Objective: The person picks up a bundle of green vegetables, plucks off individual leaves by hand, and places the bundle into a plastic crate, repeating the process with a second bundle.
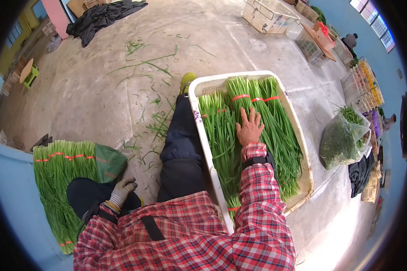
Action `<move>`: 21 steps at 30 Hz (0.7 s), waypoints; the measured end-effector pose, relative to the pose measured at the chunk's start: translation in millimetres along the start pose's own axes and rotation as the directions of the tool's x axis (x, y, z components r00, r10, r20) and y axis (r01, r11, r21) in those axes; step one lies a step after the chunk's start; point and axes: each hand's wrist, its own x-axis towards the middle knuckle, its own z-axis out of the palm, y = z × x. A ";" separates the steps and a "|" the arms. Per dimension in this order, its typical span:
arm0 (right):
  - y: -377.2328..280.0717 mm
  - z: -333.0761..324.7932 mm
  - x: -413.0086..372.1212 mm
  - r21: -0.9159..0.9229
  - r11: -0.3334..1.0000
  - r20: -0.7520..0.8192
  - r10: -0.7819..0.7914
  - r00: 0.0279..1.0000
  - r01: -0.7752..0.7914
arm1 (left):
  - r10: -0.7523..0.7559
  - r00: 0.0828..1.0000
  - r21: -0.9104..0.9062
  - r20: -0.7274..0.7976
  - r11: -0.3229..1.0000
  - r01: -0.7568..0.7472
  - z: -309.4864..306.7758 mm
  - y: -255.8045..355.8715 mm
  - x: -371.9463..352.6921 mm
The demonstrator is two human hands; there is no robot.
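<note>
My right hand (250, 128) is bare and lies with spread fingers on the green leafy bundles (276, 131) in a white plastic crate (306, 167). Red bands tie these bundles near their pale ends. On the left, my left hand (123, 189), in a grey-and-white glove, rests by my dark-trousered knee (87, 194). Its fingers look curled, and what they may hold is too small to make out. Beside that knee is a pile of banded green bundles (61, 180), with a dark green bag (111, 162) at its right edge.
Loose green leaves (158, 124) litter the concrete floor. At the right stands a clear bag of greens (346, 140). An off-white crate (269, 17) is at the back, near stacked crates along the blue wall. A black cloth (99, 19) lies at the back left.
</note>
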 end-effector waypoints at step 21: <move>-77.4 -62.1 -126.9 0.375 0.712 -0.622 -0.281 0.731 0.594 | -0.016 0.999 -0.036 0.051 0.999 0.018 -28.0 -30.9 17.4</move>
